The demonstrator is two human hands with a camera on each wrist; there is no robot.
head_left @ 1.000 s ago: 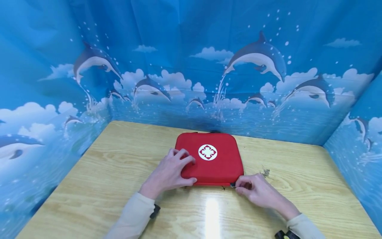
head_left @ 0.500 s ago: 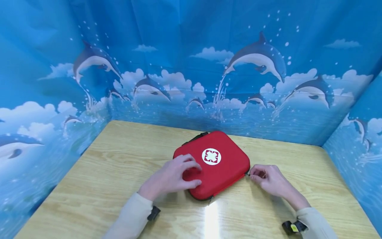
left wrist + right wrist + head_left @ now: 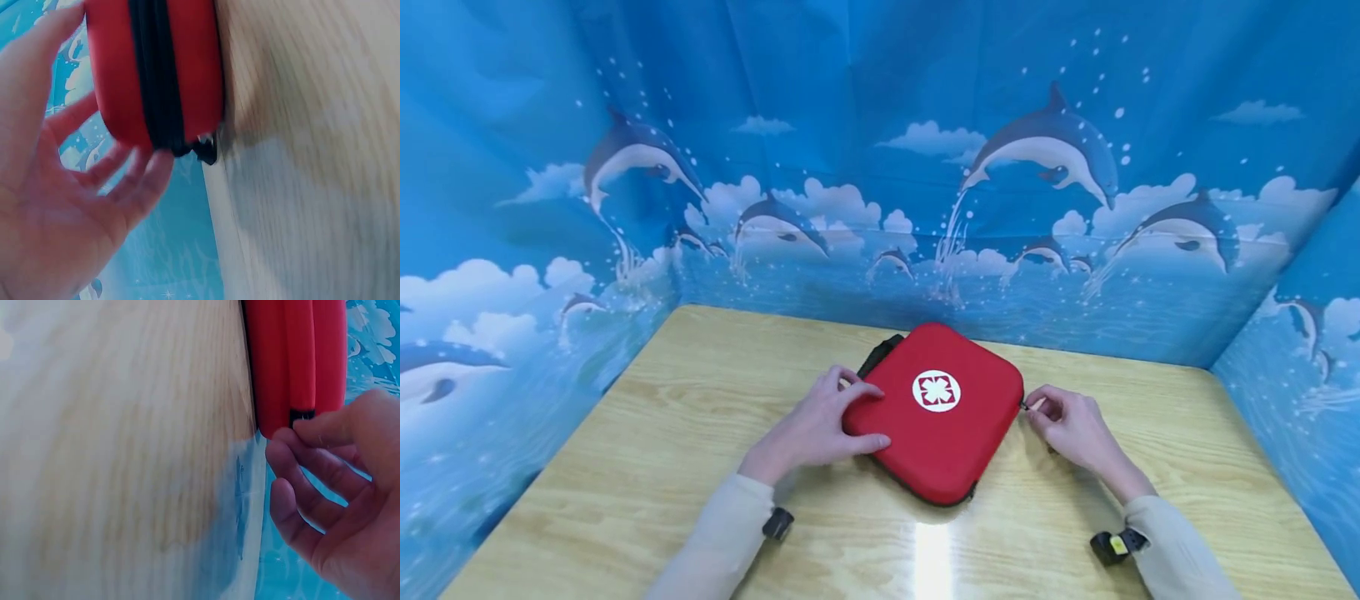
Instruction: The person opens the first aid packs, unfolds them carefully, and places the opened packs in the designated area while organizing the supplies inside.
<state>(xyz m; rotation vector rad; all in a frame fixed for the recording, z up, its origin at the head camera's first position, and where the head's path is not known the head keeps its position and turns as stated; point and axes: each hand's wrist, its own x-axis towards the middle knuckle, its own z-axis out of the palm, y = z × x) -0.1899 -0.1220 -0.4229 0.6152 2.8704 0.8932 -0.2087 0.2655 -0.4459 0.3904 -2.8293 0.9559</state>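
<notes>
A red first-aid case [image 3: 958, 425] with a white cross emblem lies turned at an angle on the table. My left hand [image 3: 816, 421] grips its left corner, thumb on the near side and fingers round the far side. The left wrist view shows that corner with a black zipper band [image 3: 159, 69] and the fingers of my left hand [image 3: 81, 200] against it. At the right corner my right hand [image 3: 1075, 425] pinches the small zipper pull [image 3: 1025, 406] between thumb and forefinger. In the right wrist view, the pinching hand [image 3: 350, 487] hides most of the pull.
A black carry handle [image 3: 878, 357] sticks out at the case's far left side. The wooden table [image 3: 700, 375] runs back to a blue dolphin-print curtain [image 3: 850, 167], which also hangs at both sides.
The case has turned counterclockwise, its front right corner swinging away to the right. My right hand has moved right and farther back with the zipper pull; my left hand has shifted slightly.
</notes>
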